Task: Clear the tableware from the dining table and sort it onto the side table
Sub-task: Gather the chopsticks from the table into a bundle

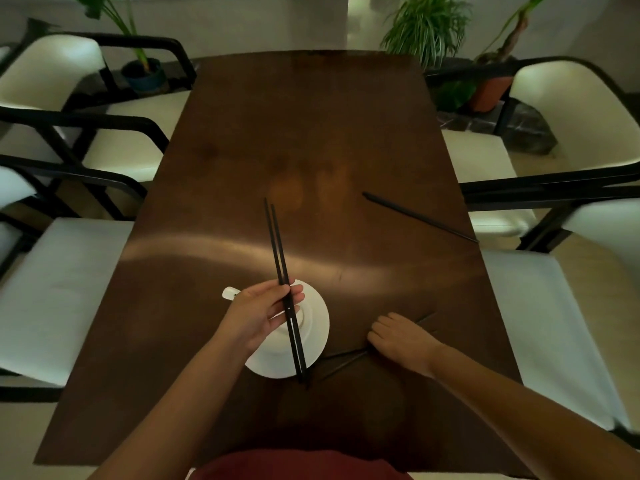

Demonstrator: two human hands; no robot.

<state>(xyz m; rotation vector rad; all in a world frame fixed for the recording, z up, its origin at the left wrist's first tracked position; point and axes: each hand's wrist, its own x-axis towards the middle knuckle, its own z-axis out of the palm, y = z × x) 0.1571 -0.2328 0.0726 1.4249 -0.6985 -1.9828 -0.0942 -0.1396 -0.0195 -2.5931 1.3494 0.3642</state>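
nearest the person, the right hand (403, 341) lay palm-down on the dining table (311, 140), fingers pressed over a pair of black chopsticks (341, 363) whose ends stuck out on both sides; whether the fingers had curled under them could not be told. just to its left, the left hand (258, 315) pinched a second pair of chopsticks (280, 258) between thumb and fingertips, above a white upturned bowl (317, 327) sitting on the table, with a white spoon (230, 293) peeking out behind the knuckles. to do this pickup well, the right hand would probably need to roll the flat sticks against the wood to get a fingertip beneath, then lift both together, parallel. farther off, a third pair of chopsticks (415, 216) lay slantwise near the right edge, well apart. the side table was not in view.
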